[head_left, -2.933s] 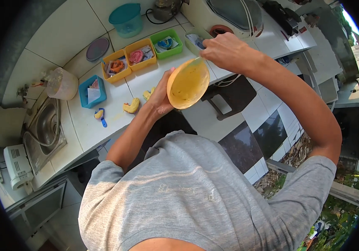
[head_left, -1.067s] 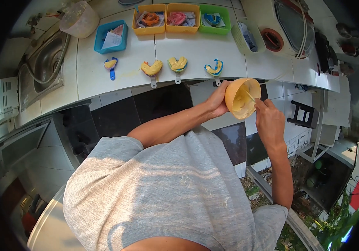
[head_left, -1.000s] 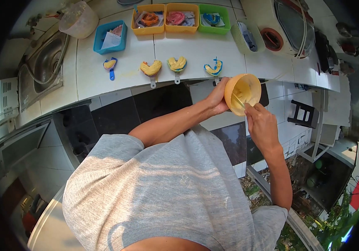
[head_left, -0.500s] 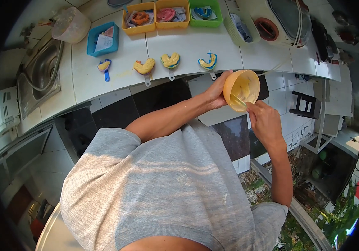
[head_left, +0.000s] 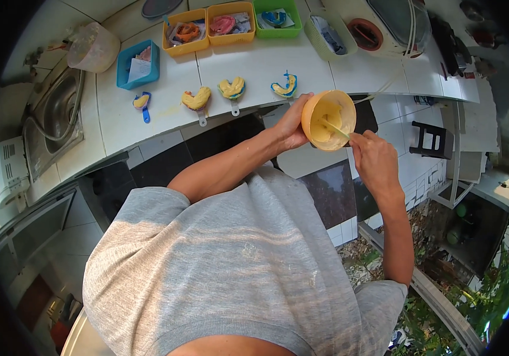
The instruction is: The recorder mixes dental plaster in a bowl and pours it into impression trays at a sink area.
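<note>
Two hands busy — left hand cupping orange bowl, right hand pinching spatula (yellow paste).

Right hand shifted lower beside bowl, spatula angled deeper into mix

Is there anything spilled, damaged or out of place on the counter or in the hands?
Nothing stands out. The left hand holds the orange bowl tilted, the right hand stirs with a stick, and no paste shows outside. The filled trays lie in a row.
</note>
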